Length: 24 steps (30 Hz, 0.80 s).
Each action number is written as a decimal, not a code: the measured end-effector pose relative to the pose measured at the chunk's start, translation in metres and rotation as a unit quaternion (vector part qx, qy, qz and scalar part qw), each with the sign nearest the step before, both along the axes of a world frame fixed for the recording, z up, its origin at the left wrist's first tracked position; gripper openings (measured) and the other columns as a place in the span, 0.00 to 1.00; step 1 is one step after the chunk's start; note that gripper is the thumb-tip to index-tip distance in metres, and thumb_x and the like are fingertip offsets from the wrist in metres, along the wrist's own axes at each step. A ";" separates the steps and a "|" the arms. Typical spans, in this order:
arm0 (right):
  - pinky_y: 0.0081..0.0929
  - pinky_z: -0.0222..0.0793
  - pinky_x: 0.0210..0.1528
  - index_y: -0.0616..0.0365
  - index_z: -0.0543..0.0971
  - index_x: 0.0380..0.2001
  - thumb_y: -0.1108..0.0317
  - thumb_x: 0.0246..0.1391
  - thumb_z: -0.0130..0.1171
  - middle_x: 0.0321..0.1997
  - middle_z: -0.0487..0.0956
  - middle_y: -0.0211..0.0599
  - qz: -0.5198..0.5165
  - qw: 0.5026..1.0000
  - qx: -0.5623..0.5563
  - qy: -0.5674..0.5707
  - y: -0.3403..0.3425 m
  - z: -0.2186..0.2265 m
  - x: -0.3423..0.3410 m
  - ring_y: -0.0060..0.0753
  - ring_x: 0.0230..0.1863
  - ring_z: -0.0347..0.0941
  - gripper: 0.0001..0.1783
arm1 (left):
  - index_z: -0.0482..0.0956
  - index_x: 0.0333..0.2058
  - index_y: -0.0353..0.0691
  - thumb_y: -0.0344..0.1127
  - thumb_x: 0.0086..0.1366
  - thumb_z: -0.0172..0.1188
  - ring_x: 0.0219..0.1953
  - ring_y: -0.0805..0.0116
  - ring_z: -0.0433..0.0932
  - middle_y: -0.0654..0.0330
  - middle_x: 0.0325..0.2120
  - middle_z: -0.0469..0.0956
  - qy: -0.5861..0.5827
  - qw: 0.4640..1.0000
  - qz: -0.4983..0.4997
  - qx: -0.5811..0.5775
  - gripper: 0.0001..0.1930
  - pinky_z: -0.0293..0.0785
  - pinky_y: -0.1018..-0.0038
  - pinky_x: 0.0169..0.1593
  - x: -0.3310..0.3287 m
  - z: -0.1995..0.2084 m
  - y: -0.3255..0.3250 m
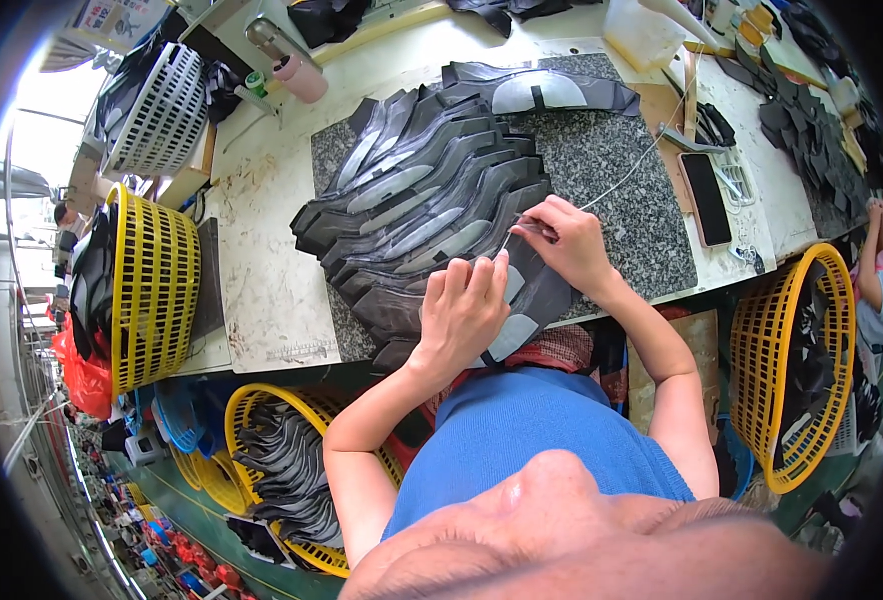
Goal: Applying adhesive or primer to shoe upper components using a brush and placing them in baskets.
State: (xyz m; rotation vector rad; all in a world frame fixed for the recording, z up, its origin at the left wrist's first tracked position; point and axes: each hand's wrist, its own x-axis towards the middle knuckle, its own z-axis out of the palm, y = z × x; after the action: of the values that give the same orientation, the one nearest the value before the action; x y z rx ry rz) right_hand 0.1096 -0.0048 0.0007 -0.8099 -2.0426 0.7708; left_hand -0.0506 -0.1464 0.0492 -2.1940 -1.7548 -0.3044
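Rows of overlapping dark cut pieces (432, 190), shaped like shoe uppers with silvery-grey patches, lie across a speckled stone slab (612, 170). Nearest me is one dark piece (547, 292) with a pale patch, partly under my hands. My left hand (467, 310) has its fingers curled together, tips pressed at that piece's edge. Just right of it, my right hand (570, 245) pinches a small, slender dark thing whose kind I cannot make out. A thin pale line shows between the fingertips. A thin white cord (627, 175) runs from the upper right toward my right hand.
A phone (707, 200) lies right of the slab, and a pink bottle (300, 78) stands at the back left. Yellow baskets flank the table: one left (157, 290), one right (797, 370), one below left (307, 400) with stacked dark pieces. Another person's arm (870, 255) shows far right.
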 end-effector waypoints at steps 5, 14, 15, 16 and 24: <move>0.31 0.72 0.28 0.56 0.81 0.41 0.66 0.53 0.75 0.36 0.79 0.34 -0.063 0.996 0.059 0.034 0.001 0.012 0.000 0.35 0.26 0.77 0.15 | 0.80 0.55 0.44 0.37 0.53 0.65 0.42 0.63 0.69 0.62 0.37 0.68 -0.012 1.000 0.005 -0.018 0.27 0.64 0.65 0.44 0.002 0.003 0.007; 0.47 0.71 0.30 0.60 0.80 0.28 0.50 0.65 0.60 0.22 0.80 0.46 -0.030 0.980 -0.143 -0.136 -0.013 0.005 0.020 0.53 0.26 0.80 0.23 | 0.80 0.55 0.44 0.37 0.54 0.64 0.42 0.62 0.69 0.62 0.37 0.68 -0.025 1.000 0.001 -0.013 0.27 0.63 0.64 0.44 -0.002 0.003 0.006; 0.47 0.72 0.31 0.60 0.80 0.29 0.50 0.65 0.61 0.21 0.80 0.45 -0.034 0.979 -0.149 -0.133 -0.012 0.003 0.016 0.53 0.26 0.80 0.22 | 0.80 0.55 0.44 0.37 0.54 0.64 0.43 0.62 0.69 0.62 0.37 0.68 -0.026 1.000 0.002 -0.014 0.27 0.63 0.64 0.44 -0.002 0.003 0.006; 0.47 0.72 0.31 0.60 0.80 0.29 0.50 0.65 0.61 0.21 0.80 0.45 -0.035 0.980 -0.148 -0.132 -0.012 0.002 0.014 0.53 0.26 0.80 0.22 | 0.80 0.55 0.44 0.37 0.54 0.64 0.43 0.62 0.69 0.62 0.37 0.68 -0.026 1.000 0.001 -0.013 0.27 0.63 0.64 0.44 -0.002 0.003 0.006; 0.39 0.58 0.23 0.64 0.75 0.22 0.60 0.67 0.62 0.16 0.70 0.45 -0.030 0.989 -0.130 -0.070 -0.013 0.000 0.007 0.39 0.16 0.65 0.22 | 0.82 0.54 0.42 0.39 0.53 0.64 0.41 0.65 0.71 0.63 0.38 0.71 -0.033 0.999 -0.009 0.000 0.26 0.64 0.66 0.42 -0.002 0.003 0.005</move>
State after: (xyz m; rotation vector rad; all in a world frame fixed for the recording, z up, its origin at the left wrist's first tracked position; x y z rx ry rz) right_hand 0.1165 -0.0173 0.0007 -1.0950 -2.0559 0.9847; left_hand -0.0526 -0.1414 0.0526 -2.2240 -1.7695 -0.3845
